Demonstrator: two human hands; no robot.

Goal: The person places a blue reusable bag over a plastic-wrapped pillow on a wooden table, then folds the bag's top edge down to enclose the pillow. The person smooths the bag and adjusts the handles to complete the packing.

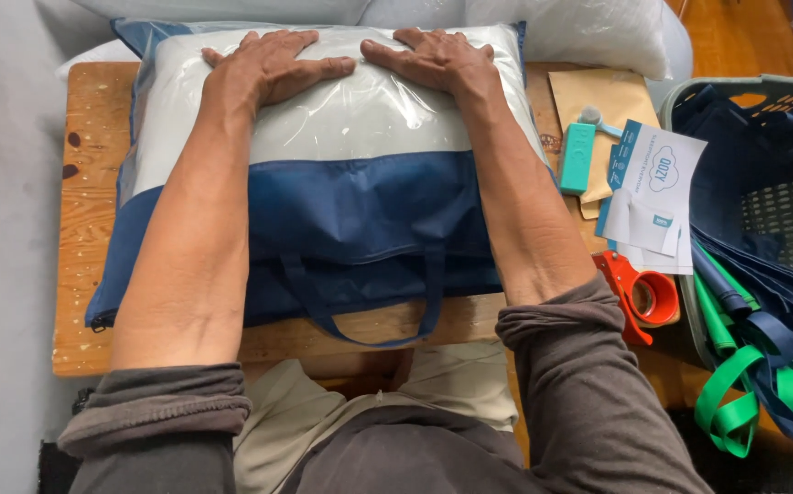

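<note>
A bulging pillow bag (350, 206) with a clear plastic top panel and a dark blue fabric lower part lies on a small wooden table (85, 274). Its blue carry handles (373, 325) hang over the near edge. My left hand (273, 64) lies flat, fingers spread, on the clear panel at the far left. My right hand (428, 57) presses flat on the same panel just beside it, fingertips almost meeting. Neither hand grips anything.
To the right on the table lie a teal tool (579, 155), a brown envelope (611, 101), white printed leaflets (652, 197) and an orange tape dispenser (639, 295). A grey basket (762, 192) at far right holds blue bags with green straps (735, 402). White pillows (579, 32) lie beyond.
</note>
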